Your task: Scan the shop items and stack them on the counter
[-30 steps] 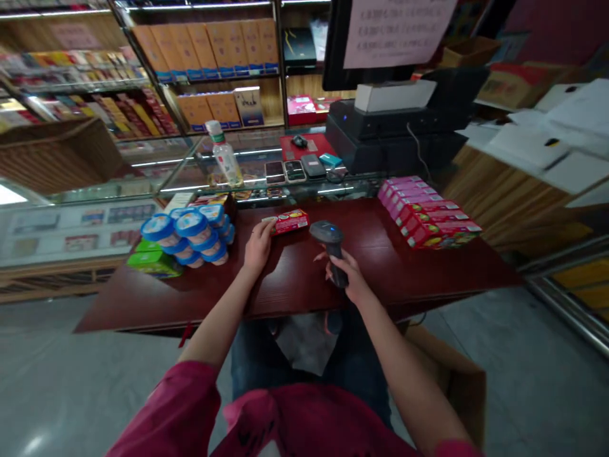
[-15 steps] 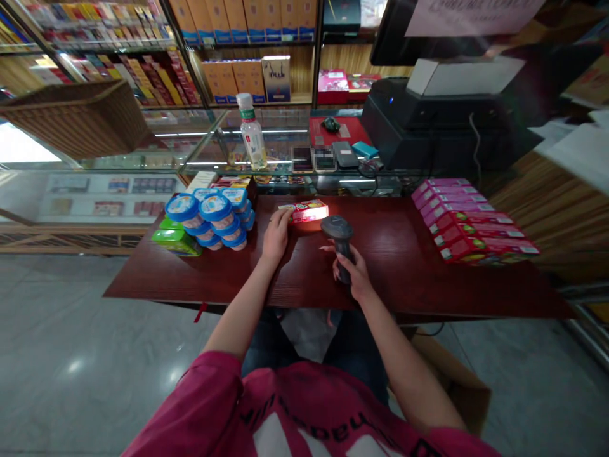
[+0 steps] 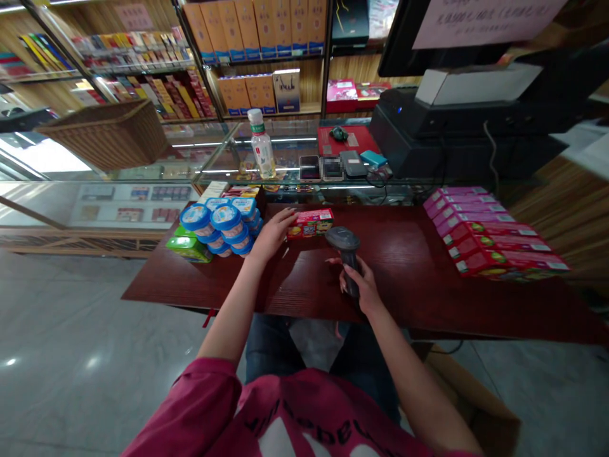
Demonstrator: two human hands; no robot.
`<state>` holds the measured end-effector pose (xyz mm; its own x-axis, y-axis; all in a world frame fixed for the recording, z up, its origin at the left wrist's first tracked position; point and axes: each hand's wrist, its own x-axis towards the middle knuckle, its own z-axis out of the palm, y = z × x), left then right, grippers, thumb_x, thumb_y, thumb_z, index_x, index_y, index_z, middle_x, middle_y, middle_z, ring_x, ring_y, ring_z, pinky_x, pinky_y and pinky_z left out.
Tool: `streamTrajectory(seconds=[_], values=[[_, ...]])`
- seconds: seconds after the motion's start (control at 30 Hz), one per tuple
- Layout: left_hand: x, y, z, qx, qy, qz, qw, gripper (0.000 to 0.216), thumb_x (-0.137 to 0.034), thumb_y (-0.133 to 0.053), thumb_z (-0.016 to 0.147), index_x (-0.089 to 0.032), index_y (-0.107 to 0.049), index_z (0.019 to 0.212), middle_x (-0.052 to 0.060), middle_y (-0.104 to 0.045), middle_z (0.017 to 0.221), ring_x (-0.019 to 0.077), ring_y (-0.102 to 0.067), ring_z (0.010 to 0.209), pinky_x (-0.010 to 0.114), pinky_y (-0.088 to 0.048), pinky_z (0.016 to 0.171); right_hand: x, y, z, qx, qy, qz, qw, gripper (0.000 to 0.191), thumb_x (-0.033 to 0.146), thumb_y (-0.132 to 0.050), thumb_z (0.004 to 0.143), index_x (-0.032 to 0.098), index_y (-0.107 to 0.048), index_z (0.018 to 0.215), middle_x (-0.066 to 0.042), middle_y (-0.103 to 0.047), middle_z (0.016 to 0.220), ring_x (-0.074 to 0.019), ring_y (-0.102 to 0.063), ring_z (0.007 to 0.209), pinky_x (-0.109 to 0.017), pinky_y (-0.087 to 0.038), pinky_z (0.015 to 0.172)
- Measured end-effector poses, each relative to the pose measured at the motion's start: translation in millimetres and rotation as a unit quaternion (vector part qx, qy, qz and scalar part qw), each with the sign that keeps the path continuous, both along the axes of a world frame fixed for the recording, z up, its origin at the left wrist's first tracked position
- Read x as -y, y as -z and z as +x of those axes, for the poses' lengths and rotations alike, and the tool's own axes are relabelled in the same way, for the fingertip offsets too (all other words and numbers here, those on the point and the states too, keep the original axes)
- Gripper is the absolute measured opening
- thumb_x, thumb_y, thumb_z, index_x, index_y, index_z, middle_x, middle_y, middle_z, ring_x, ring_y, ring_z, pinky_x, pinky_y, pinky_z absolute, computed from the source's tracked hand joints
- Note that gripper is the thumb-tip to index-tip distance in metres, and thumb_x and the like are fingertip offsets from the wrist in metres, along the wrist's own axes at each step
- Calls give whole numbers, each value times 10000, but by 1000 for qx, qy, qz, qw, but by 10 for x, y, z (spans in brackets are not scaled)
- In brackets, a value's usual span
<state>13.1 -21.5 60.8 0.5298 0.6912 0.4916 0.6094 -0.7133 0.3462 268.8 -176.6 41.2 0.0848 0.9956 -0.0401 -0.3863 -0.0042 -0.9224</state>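
Observation:
My left hand (image 3: pixel 274 235) rests at the left end of a small red printed box (image 3: pixel 312 224) on the dark wooden table (image 3: pixel 304 279). Its fingers stretch along the box's upper left corner and touch it; the thumb is hard to make out. Wrapped round the handle of a dark grey barcode scanner (image 3: pixel 343 239), my right hand (image 3: pixel 365 287) keeps it upright, head just in front of the box's right end. No light from the scanner shows on the box.
Stacked blue-lidded tubs (image 3: pixel 227 219) and green packs (image 3: pixel 189 247) stand left. Rows of red boxes (image 3: pixel 504 244) and purple boxes (image 3: pixel 469 206) lie right. Behind are a glass counter with a bottle (image 3: pixel 262 149), phones, and a black register (image 3: pixel 428 146).
The scanner's bright light on the red box has gone out. My left hand's fingers have straightened from their grasp on the box's end. The view has shifted slightly left.

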Motion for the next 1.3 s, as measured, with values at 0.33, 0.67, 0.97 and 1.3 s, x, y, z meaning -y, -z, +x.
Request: streamTrajectory(seconds=[0.33,0.67,0.97,1.3], values=[[362,64,761,-141,-130,112,975,462,-152,-433,1041,-109,-525,1492,125,-566,1526,248,-521,1432,396,-392,1241,-17,83,19,-5,7,-13,1000,380,410,-797,795,219,-648,1087,-52,-770,1003,-74,-505,452,-236,-459,402],[-279,188,316,-78,-158,69,982,523,-15,-391,986,-155,-535,1469,124,-528,1561,202,-425,1509,372,-445,1210,-2,43,10,4,-3,-17,1000,385,425,-804,797,195,-668,1073,-93,-781,1026,-89,-518,470,-250,-473,412],[-833,327,278,-27,-201,65,977,574,11,-362,964,-195,-523,1475,78,-478,1605,177,-396,1521,341,-423,1225,-18,72,23,2,-6,-21,1000,349,423,-803,809,197,-682,1045,-89,-779,1006,-89,-512,469,-250,-468,417],[-897,366,349,35,-196,83,977,617,15,-346,944,-184,-474,1514,113,-424,1635,189,-341,1550,413,-360,1270,-13,82,17,-5,19,-10,1000,337,419,-776,833,192,-695,1069,-84,-769,974,-93,-503,472,-251,-464,429]])
